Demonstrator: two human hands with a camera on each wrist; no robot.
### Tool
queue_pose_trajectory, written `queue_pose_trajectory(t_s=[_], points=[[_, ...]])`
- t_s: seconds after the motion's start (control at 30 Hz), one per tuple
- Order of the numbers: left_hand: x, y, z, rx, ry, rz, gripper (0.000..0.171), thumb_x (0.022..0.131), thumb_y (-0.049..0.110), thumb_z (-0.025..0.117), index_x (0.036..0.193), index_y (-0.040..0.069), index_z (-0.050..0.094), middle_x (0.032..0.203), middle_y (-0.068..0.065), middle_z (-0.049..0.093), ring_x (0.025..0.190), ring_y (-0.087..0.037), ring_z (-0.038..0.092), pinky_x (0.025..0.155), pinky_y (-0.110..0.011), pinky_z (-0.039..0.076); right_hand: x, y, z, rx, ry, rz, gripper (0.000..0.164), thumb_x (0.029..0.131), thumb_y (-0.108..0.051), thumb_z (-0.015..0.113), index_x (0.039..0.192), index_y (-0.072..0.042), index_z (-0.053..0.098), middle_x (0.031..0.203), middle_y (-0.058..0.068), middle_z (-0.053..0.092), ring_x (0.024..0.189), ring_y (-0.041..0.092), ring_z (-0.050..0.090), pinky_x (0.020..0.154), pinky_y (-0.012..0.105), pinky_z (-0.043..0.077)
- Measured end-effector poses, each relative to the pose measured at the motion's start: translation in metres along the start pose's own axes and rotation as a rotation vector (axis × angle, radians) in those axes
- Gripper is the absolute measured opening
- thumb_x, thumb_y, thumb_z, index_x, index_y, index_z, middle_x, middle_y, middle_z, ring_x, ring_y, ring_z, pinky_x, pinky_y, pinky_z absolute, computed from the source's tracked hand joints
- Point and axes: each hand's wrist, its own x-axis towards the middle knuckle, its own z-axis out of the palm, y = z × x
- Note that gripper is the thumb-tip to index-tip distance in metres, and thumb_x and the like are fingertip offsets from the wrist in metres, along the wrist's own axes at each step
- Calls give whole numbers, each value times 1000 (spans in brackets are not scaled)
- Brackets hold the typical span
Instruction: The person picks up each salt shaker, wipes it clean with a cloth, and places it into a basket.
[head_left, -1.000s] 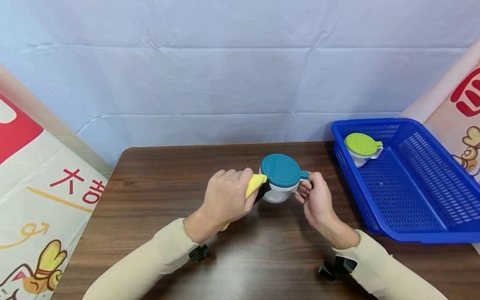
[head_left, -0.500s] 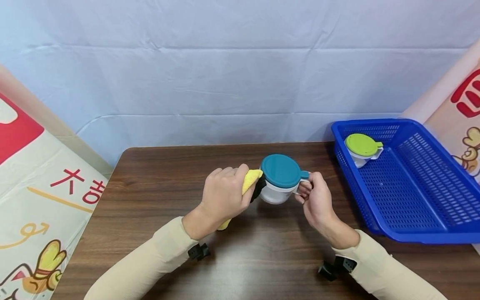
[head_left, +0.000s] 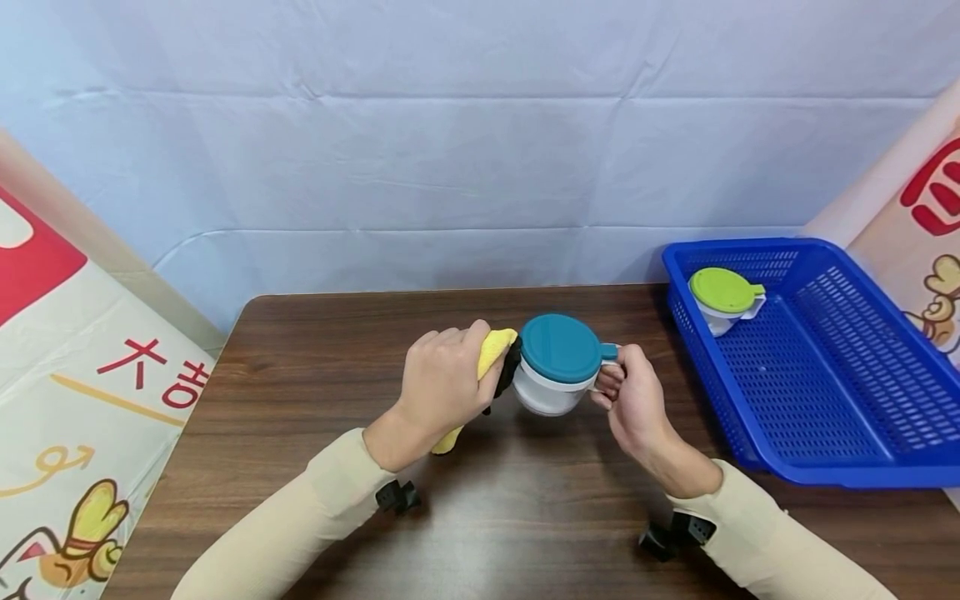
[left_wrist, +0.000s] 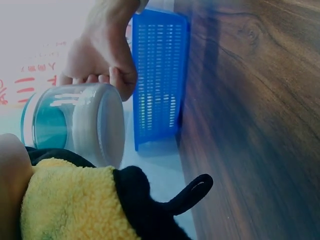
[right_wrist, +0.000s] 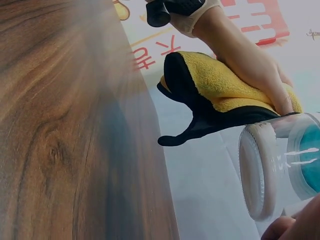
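My right hand [head_left: 636,400] grips the handle of a clear jar [head_left: 547,395] with a teal lid [head_left: 561,347], held above the table. The jar's base tilts toward the camera in the head view. A yellow cloth with black trim [head_left: 495,348] is bunched in my left hand [head_left: 446,375], up against the jar's left side. From the left wrist, the fleecy cloth [left_wrist: 75,200] overlaps the jar [left_wrist: 95,125], and a black loop hangs off it. The right wrist view shows the cloth's dark edge [right_wrist: 220,120] right at the jar wall [right_wrist: 270,165].
A blue plastic basket [head_left: 817,471] stands at the right of the brown wooden table [head_left: 337,342]. Inside its back left corner is a similar jar with a green lid [head_left: 723,289]. A pale cloth backdrop [head_left: 465,167] rises behind the table.
My left hand has shifted slightly left and up with the cloth along the jar's side. The jar has tipped a little, its base swinging toward the camera. The right hand has barely moved.
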Motion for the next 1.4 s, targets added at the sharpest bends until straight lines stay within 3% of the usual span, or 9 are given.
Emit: queue_pose_trajectory(t_s=[0.53,1.03,1.17,1.4], points=[[8,-10,0,7,26,3,18,89,21,68,81,10,55,53,3,42,46,-13,44,46,-28,36,-1,-1,0,-7,-44,10,31,93,-7,23,64,-15,21,61,-5,16,62,17,4,55,29,8],[13,-27,5,-50,45,-50,27,96,32,62,84,9,59,55,0,45,45,-16,42,43,-29,38,-2,-2,1,-1,-44,19,31,93,-6,24,64,-15,21,62,-4,16,62,17,4,56,29,8],[12,-30,6,-125,22,-62,23,96,31,64,86,10,60,57,2,47,48,-14,45,44,-30,40,-2,-2,1,-2,-49,19,30,93,-7,24,64,-15,21,62,-4,15,62,17,4,56,28,8],[12,-36,3,-344,-82,-66,19,96,29,64,89,12,60,60,4,46,51,-10,45,47,-28,39,-2,-1,0,2,-58,27,31,92,-7,23,63,-16,23,61,-6,17,60,17,5,57,29,6]])
